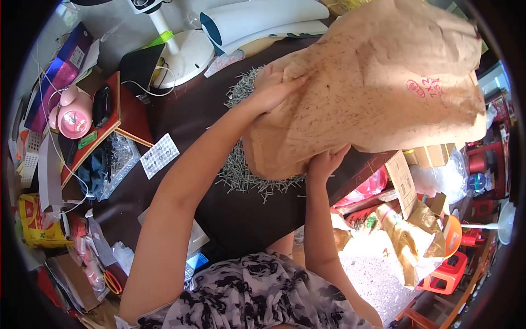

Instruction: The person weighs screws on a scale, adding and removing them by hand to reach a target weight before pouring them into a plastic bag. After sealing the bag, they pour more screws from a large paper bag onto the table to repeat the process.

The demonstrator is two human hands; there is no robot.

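A large brown paper bag [378, 82] with red handwriting lies tilted over the dark table, its left end down on a heap of small silver screws [246, 170]. My left hand [271, 90] is closed on the bag's far side near that end, the thumb pointing right along the paper. On the near side my right hand [327, 163] grips the bag's lower edge, with its fingers partly hidden beneath the paper. Screws spread out from under the bag on its left and near sides.
The dark tabletop [203, 131] carries a white dotted sheet [160, 156] and a small wooden stand [118, 109]. A pink alarm clock [75, 112] and a white lamp base [183, 57] stand farther back. Wrapping paper [408, 236] and a red stool [446, 274] are at right.
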